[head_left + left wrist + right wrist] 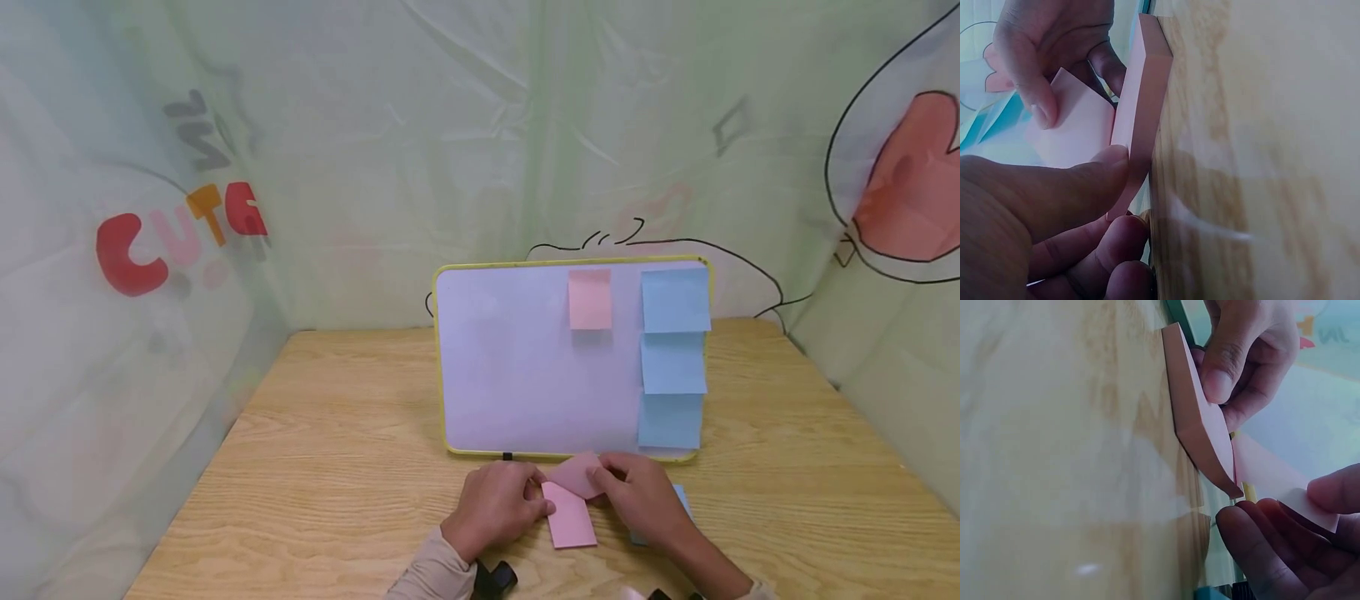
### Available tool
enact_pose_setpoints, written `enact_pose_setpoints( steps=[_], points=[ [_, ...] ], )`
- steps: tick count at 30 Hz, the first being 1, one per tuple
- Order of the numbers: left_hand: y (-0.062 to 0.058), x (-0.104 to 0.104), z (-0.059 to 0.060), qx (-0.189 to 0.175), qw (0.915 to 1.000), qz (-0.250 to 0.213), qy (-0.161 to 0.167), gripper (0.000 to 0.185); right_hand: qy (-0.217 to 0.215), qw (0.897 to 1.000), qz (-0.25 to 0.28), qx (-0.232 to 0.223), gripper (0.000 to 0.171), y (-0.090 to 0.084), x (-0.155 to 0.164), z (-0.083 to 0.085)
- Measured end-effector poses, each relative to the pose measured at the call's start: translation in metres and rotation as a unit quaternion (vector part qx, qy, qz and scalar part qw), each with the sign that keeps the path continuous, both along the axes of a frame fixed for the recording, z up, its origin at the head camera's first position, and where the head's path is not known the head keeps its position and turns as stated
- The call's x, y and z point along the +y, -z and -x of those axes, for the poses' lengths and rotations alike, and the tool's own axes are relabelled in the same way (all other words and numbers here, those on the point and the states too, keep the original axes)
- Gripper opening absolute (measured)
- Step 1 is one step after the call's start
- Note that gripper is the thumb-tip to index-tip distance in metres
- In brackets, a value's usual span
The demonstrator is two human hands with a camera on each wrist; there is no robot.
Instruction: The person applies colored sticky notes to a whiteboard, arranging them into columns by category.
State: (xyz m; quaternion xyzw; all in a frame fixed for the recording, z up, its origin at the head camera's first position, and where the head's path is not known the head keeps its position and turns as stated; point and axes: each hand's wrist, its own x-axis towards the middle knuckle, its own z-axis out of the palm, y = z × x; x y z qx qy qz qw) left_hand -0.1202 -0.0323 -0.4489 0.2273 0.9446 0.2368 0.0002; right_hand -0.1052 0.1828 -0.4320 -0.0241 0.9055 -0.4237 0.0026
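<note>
Near the board's lower edge, my left hand (493,504) grips a pink sticky note pad (572,523), its thumb on the top face and fingers at the side. My right hand (648,502) pinches a single pink sticky note (576,475) between thumb and fingers. In the left wrist view the note (1085,122) is angled away from the thick pad (1147,94), its lower edge close against it; I cannot tell if they still stick together. A blue sticky note pad (683,500) lies on the table, partly hidden behind my right hand.
A yellow-framed whiteboard (517,358) stands behind my hands. On it are one pink note (589,298) and a right-hand column of blue notes, the top one (675,300) included. A black object (495,578) sits by my left wrist on the wooden table (322,467).
</note>
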Motion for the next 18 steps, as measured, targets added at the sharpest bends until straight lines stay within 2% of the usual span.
enact_pose_setpoints(
  steps=[7,18],
  points=[
    [-0.0001,0.0004,0.0007,-0.027,0.9996,-0.003,-0.001,0.02,0.016,1.0,0.001,-0.003,0.016,0.0005,0.003,0.0015],
    [-0.0011,-0.0005,-0.0012,-0.018,0.9998,-0.008,0.004,0.021,0.047,0.998,0.033,0.034,0.02,-0.0017,0.0039,0.0012]
  ],
)
